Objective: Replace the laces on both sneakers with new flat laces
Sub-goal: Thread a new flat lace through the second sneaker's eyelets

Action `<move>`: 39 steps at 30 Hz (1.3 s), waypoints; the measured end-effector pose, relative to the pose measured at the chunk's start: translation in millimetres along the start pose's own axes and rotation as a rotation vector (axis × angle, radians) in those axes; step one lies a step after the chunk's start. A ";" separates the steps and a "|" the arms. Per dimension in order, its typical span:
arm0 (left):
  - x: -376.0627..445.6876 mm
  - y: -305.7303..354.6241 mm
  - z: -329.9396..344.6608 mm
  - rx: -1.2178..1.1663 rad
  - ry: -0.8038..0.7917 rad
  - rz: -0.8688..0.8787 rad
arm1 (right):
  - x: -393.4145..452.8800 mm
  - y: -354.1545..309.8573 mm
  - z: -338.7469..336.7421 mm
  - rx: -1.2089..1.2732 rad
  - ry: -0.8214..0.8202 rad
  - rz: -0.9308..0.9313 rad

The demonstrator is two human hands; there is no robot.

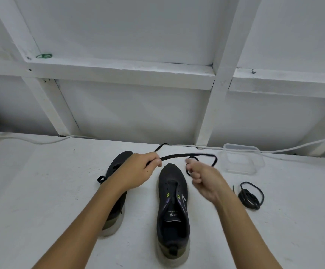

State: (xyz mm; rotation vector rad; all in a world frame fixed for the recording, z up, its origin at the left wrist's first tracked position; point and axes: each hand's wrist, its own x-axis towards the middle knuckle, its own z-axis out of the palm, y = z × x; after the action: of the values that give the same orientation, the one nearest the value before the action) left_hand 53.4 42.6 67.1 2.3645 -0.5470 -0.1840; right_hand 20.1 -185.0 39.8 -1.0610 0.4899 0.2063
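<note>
A flat black lace [186, 156] is stretched across the middle of the frame, just above the toe of the right-hand sneaker [173, 208]. The left hand [138, 169] pinches one part of it between curled fingers, with a short tail running up and away behind the knuckles. The right hand [202, 175] is blurred; its fingers are curled, and the lace loops round beside them, so it appears to grip the other part, though the exact hold is unclear.

That sneaker stands upright at lower centre, toe toward the wall, its eyelets bare and tongue exposed. The second sneaker [117, 191] lies to its left, largely hidden under the left forearm; whether it carries a lace cannot be told.

The step in hand looks like straightening the new lace before threading. To do it well, the lace should be run flat through the fingers so that no twist remains, both ends evened up, then fed through the lowest pair of eyelets with the flat face up.

At right of centre a bundle of dark cord-like laces [250, 195] lies on the white worktop [41, 191], probably the old ones. Above it sits a clear plastic container [241, 160], close to where the lace swings. A white cable [41, 141] runs along the back edge of the worktop against the white framed wall. The left and lower parts of the worktop give open room for moving.
</note>
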 end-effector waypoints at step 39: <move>0.9 10.7 9.5 0.082 -0.068 0.052 | -5.3 3.3 18.8 0.327 0.005 -0.059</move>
State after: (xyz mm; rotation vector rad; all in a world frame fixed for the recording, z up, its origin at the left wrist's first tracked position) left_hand 48.0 29.4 67.0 2.4280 -0.6595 -0.2227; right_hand 19.5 -166.6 47.2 -0.7553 0.4780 0.0678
